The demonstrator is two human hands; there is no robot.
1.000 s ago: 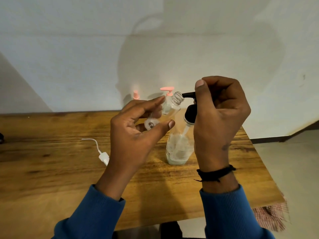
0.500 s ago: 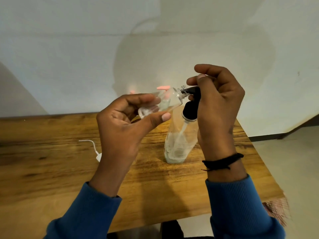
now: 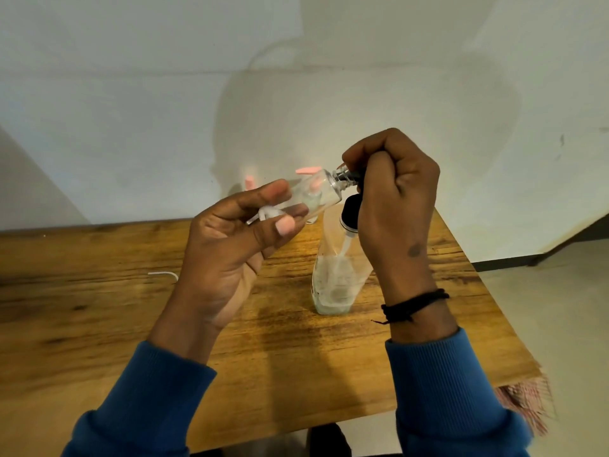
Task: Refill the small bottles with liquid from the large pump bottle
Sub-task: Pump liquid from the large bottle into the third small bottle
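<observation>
Near the table's far right corner: small bottle meets pump spout

Above the wooden table [image 3: 99,324], the left hand [image 3: 230,245] grips a clear small bottle [image 3: 313,196] tilted sideways — its neck touching the black spout. The right hand [image 3: 392,206] curls over the pump head of the large pump bottle [image 3: 333,278], standing upright near the right edge — pink-capped bottles [image 3: 308,170] behind

1. The small bottle [image 3: 316,196] looks like clear, glossy plastic, with a shiny metallic neck.
2. The large pump bottle [image 3: 333,282] is clear and smooth; its pump collar is glossy black plastic.
3. The table [image 3: 99,291] is grained wood with a soft sheen.
4. The sleeves [image 3: 451,390] are matt ribbed blue cloth.
5. The far wall [image 3: 164,94] is matt.
</observation>
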